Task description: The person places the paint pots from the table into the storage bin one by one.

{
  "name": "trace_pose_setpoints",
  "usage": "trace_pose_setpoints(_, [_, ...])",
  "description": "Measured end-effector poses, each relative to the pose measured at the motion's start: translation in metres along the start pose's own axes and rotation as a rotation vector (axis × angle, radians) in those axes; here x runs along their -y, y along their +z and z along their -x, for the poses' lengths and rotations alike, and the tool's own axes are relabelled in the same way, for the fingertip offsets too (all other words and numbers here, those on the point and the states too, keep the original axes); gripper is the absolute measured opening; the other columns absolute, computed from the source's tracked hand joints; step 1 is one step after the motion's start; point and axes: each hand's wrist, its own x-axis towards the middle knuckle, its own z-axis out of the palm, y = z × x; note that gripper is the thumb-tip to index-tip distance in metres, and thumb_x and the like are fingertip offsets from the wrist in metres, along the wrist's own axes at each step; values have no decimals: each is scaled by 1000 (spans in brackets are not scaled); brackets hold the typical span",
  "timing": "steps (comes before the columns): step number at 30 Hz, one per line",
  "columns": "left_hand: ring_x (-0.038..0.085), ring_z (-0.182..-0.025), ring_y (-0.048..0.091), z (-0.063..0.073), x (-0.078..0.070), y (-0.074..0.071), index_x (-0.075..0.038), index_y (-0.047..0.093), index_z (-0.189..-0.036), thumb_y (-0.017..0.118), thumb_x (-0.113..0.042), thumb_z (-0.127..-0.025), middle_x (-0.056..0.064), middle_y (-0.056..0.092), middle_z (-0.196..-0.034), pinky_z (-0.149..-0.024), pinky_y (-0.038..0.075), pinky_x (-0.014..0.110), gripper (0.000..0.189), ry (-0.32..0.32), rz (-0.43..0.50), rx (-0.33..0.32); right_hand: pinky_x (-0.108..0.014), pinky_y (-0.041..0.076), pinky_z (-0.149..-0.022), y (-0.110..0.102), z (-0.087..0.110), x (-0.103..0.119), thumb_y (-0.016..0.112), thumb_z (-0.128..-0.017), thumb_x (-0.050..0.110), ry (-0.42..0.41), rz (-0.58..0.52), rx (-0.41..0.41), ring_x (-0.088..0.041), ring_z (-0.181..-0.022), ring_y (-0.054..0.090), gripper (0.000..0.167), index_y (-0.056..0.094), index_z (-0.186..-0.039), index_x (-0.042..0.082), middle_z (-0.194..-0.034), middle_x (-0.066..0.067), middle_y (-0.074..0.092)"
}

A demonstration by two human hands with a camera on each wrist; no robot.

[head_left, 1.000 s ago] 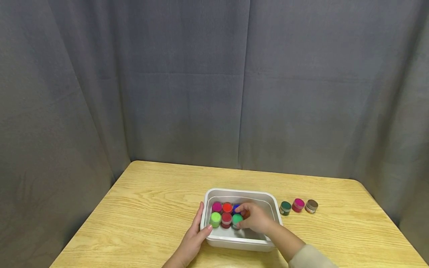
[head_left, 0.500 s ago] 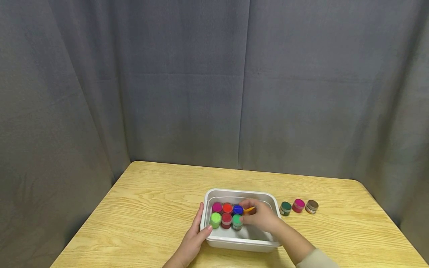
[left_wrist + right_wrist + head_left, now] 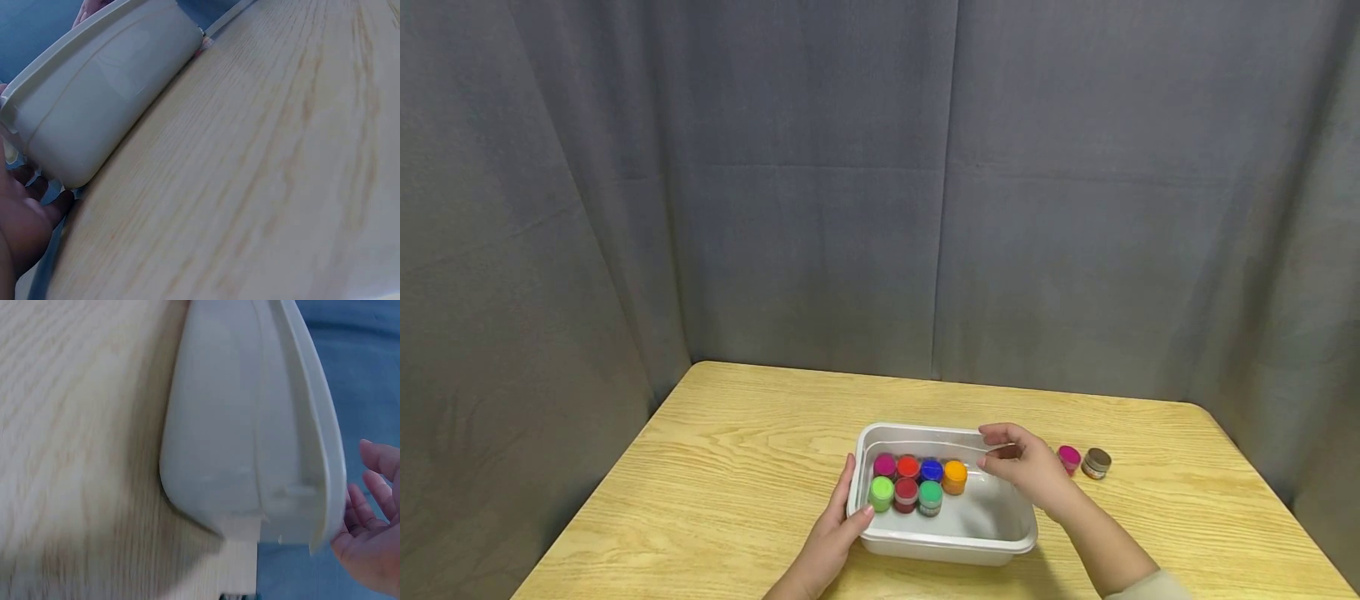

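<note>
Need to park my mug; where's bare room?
Tan wooden table lies bare left of the left hand, and between the white rectangular tub and grey cloth curtain; the tub's right end is bare. Crowded: its left side, with seven round coloured jars, and beyond the right hand, round magenta jar and round brown jar.

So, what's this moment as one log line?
left hand: grips white rectangular plastic tub | right hand: empty, at tub's right end | inside: seven small round jars, mixed colours

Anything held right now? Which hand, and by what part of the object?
The left hand grips the white tub by the rim at its left end. The right hand holds nothing.
</note>
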Motion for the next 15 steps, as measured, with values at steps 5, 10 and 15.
trace_pose_setpoints(5, [40,-151,-4,1,1,-1,-19,4,-159,50,-23,-102,14,-2,-166,-121,3,59,74,-3,-1,2,-29,58,-84,-20,4,-8,71,-90,18,19,14,-36,-24,-107,61,50,54,-133,1,-129,-21,58])
trace_pose_setpoints(10, [39,-152,-3,0,1,-1,-20,4,-159,50,-25,-102,12,-1,-166,-121,3,59,74,-18,-9,-4,-32,56,-87,-40,8,-19,67,-93,23,27,40,-75,-29,-115,59,54,48,-138,1,-134,-23,54])
trace_pose_setpoints(15, [40,-151,-2,0,1,-1,-18,5,-159,51,-24,-101,13,0,-166,-121,4,59,74,-10,-17,-10,-31,56,-86,-58,9,-34,64,-95,27,47,61,-113,-24,-116,56,56,44,-141,0,-137,-23,51])
